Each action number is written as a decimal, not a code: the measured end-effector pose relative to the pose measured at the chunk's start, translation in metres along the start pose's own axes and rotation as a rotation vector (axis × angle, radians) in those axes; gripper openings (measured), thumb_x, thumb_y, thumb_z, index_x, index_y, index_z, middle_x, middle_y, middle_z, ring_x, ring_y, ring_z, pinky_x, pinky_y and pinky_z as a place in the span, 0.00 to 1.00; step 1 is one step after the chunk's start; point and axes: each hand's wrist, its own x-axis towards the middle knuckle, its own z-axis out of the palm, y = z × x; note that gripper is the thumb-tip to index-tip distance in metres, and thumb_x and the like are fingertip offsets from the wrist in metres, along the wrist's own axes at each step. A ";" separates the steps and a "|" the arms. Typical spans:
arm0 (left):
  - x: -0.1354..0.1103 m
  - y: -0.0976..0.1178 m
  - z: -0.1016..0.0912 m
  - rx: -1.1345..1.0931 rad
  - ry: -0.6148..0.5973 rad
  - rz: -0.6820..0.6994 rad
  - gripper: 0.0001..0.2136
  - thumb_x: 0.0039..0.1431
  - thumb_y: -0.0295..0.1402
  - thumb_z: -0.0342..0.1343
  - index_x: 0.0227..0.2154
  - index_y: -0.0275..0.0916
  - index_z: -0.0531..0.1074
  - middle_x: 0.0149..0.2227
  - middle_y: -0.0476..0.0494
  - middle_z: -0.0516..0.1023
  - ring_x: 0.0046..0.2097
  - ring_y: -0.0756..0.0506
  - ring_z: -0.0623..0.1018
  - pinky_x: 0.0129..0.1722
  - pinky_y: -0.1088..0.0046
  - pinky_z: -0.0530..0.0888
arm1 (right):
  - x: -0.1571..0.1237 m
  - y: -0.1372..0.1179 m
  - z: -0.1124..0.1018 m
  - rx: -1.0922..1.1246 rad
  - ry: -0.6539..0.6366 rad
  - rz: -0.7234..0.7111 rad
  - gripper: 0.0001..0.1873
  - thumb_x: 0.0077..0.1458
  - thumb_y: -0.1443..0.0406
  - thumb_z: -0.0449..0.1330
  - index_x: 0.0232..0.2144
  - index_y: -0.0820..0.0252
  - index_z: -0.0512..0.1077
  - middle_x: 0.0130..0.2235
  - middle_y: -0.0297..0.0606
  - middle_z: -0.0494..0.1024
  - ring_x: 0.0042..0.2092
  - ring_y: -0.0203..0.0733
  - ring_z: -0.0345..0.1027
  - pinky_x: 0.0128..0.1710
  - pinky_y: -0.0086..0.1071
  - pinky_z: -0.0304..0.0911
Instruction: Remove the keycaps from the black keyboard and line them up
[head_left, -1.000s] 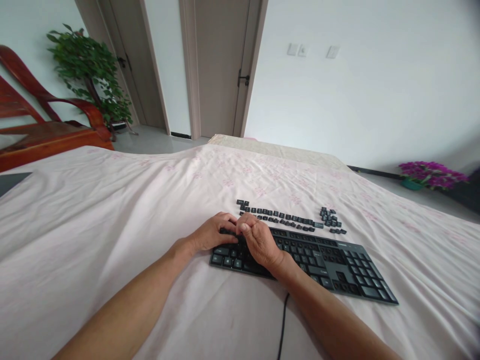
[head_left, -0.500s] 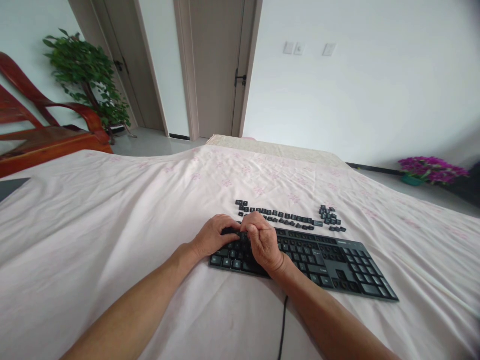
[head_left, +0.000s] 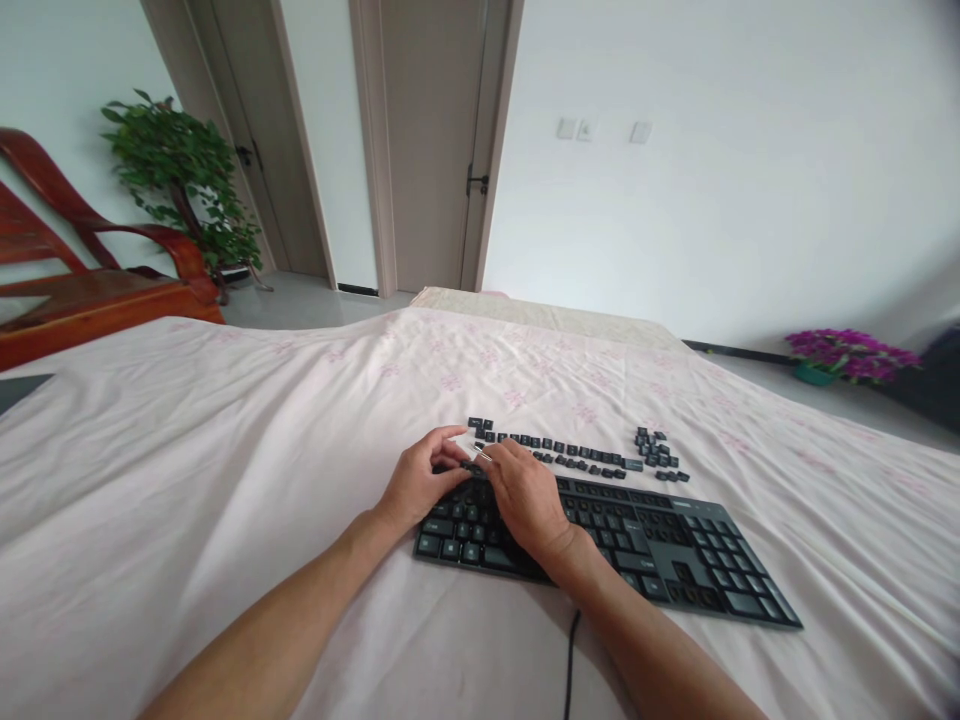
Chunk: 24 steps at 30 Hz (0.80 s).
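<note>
Left hand (head_left: 420,485), right hand (head_left: 529,500) on keyboard (head_left: 660,545), fingertips together, perhaps around a small silvery thing (head_left: 484,457)

Pale pink sheeted bed (head_left: 225,450), black keyboard (head_left: 664,545) on it, loose keycaps (head_left: 577,458) beyond

- Pale pink patterned sheet (head_left: 225,450), wrinkled
- Red wooden chair (head_left: 90,290), far left
- Green leafy plant (head_left: 184,180), just behind the chair
- Grey door (head_left: 431,150), shut
- Three wall switches (head_left: 600,130)
- Purple flowers (head_left: 847,352), on the floor, far right
</note>
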 end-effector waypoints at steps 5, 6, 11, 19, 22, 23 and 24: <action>-0.004 0.006 0.006 0.014 -0.013 0.033 0.25 0.51 0.30 0.60 0.53 0.40 0.64 0.36 0.48 0.75 0.38 0.49 0.77 0.43 0.70 0.74 | -0.002 0.004 0.007 0.023 -0.014 0.070 0.09 0.59 0.61 0.55 0.31 0.57 0.72 0.33 0.36 0.74 0.35 0.38 0.69 0.33 0.28 0.57; -0.004 0.007 0.006 0.016 -0.020 0.031 0.25 0.51 0.30 0.60 0.53 0.40 0.64 0.36 0.47 0.75 0.38 0.48 0.77 0.43 0.69 0.74 | -0.002 0.005 0.006 0.033 -0.021 0.076 0.08 0.59 0.61 0.55 0.31 0.57 0.72 0.33 0.36 0.74 0.35 0.39 0.69 0.34 0.28 0.57; -0.002 0.009 0.003 0.090 -0.002 0.049 0.29 0.48 0.32 0.63 0.55 0.42 0.63 0.42 0.45 0.75 0.42 0.47 0.77 0.48 0.67 0.72 | 0.016 0.020 -0.012 0.013 -0.035 0.182 0.10 0.58 0.60 0.55 0.30 0.56 0.73 0.33 0.35 0.76 0.35 0.38 0.69 0.33 0.29 0.55; 0.006 -0.004 -0.006 0.242 0.154 -0.018 0.17 0.56 0.33 0.54 0.49 0.39 0.70 0.38 0.45 0.77 0.40 0.48 0.77 0.45 0.68 0.72 | 0.062 0.069 -0.015 -0.168 -0.172 0.378 0.09 0.54 0.58 0.58 0.32 0.52 0.77 0.35 0.34 0.79 0.37 0.42 0.70 0.31 0.30 0.54; 0.007 -0.005 -0.006 0.258 0.146 -0.032 0.16 0.55 0.32 0.53 0.47 0.39 0.71 0.38 0.45 0.77 0.40 0.48 0.77 0.45 0.68 0.73 | 0.068 0.077 -0.004 -0.195 -0.209 0.392 0.11 0.55 0.56 0.57 0.32 0.52 0.77 0.35 0.36 0.79 0.38 0.43 0.71 0.32 0.30 0.54; 0.007 -0.006 -0.006 0.263 0.143 -0.036 0.15 0.55 0.32 0.53 0.46 0.39 0.72 0.38 0.45 0.77 0.40 0.47 0.77 0.45 0.68 0.73 | 0.069 0.078 -0.001 -0.198 -0.217 0.398 0.11 0.55 0.56 0.57 0.33 0.52 0.77 0.35 0.36 0.79 0.38 0.43 0.71 0.32 0.30 0.54; 0.007 -0.006 -0.006 0.267 0.137 -0.039 0.15 0.55 0.32 0.53 0.46 0.39 0.72 0.38 0.45 0.77 0.40 0.47 0.77 0.46 0.68 0.73 | 0.070 0.080 0.002 -0.198 -0.220 0.403 0.11 0.55 0.56 0.57 0.33 0.52 0.77 0.35 0.36 0.79 0.38 0.43 0.71 0.32 0.30 0.54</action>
